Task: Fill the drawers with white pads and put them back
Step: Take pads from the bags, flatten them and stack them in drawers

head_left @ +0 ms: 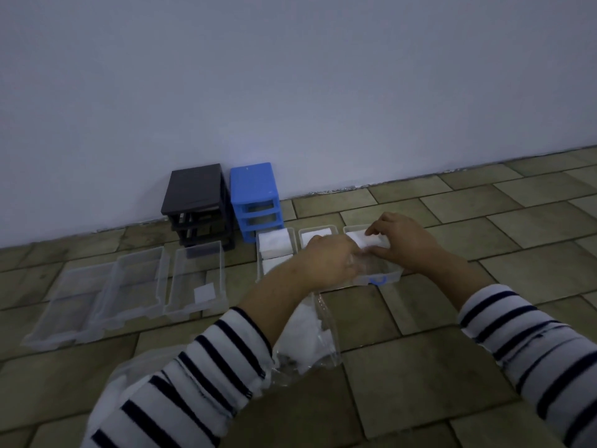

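My right hand point(400, 244) pinches a stack of white pads point(363, 238) at the far end of a small clear drawer point(392, 275) with a blue handle. My left hand point(329, 260) reaches into the same drawer with its fingers curled down and hidden behind its back. Two more small clear drawers lie to the left: one point(260, 263) packed with white pads, and a middle one point(318, 235) mostly behind my left hand. A blue drawer frame point(255, 189) and a black drawer frame point(193, 192) stand against the wall.
Three large clear drawers point(135, 286) lie side by side on the tiled floor at left; the rightmost holds one white pad point(204, 292). A clear plastic bag of white pads point(311, 331) lies under my left forearm. The wall runs close behind the frames.
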